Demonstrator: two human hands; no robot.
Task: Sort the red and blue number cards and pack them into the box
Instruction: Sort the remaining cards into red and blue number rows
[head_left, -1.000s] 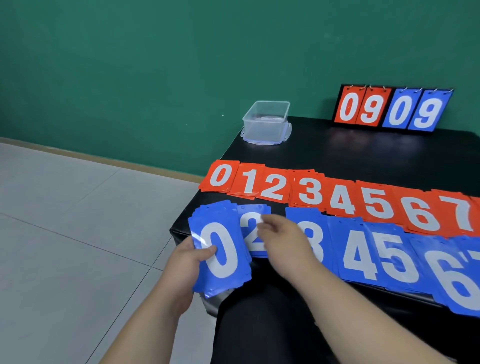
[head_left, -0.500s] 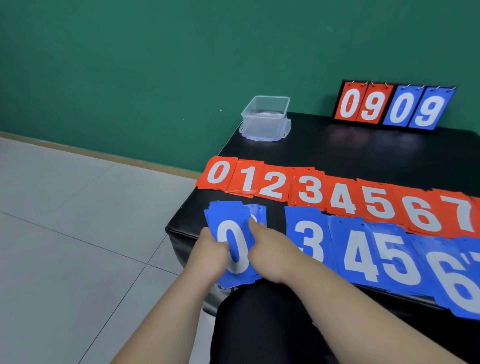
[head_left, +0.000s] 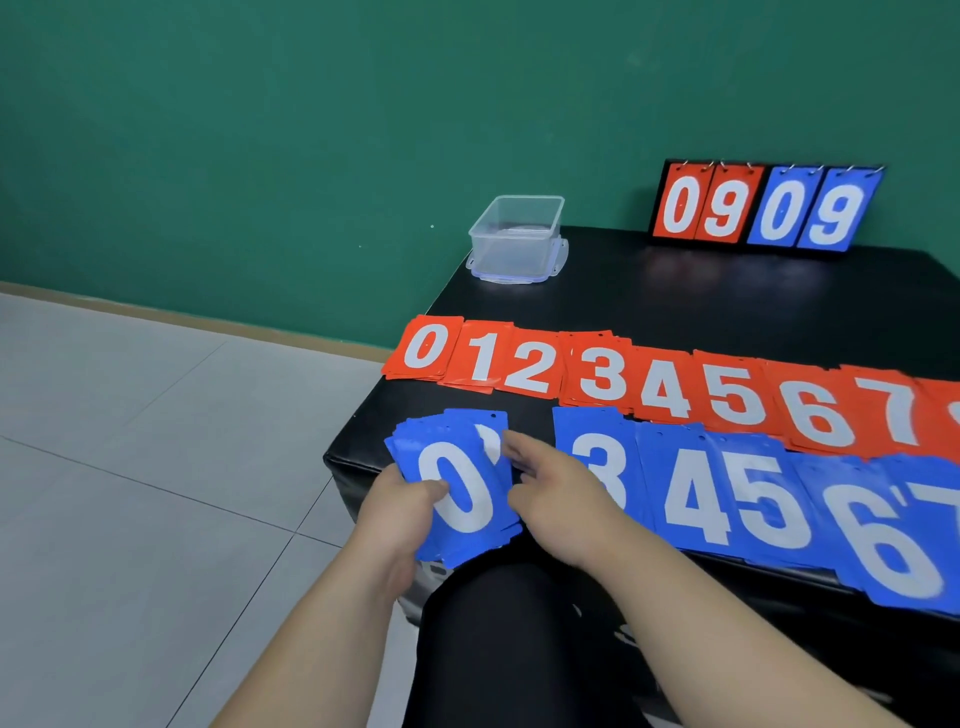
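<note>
Gone from its place is the blue 2 pile: it is now tucked under the blue stack topped by 0, leaving bare surface between that stack and the blue 3 pile. The left hand grips the stack at the surface's near-left edge, thumb on the 0, while the right hand presses fairly straight fingers against its right side. Gathering the blues looks barely begun, with the red row untouched and the clear box well apart at the far corner.
</note>
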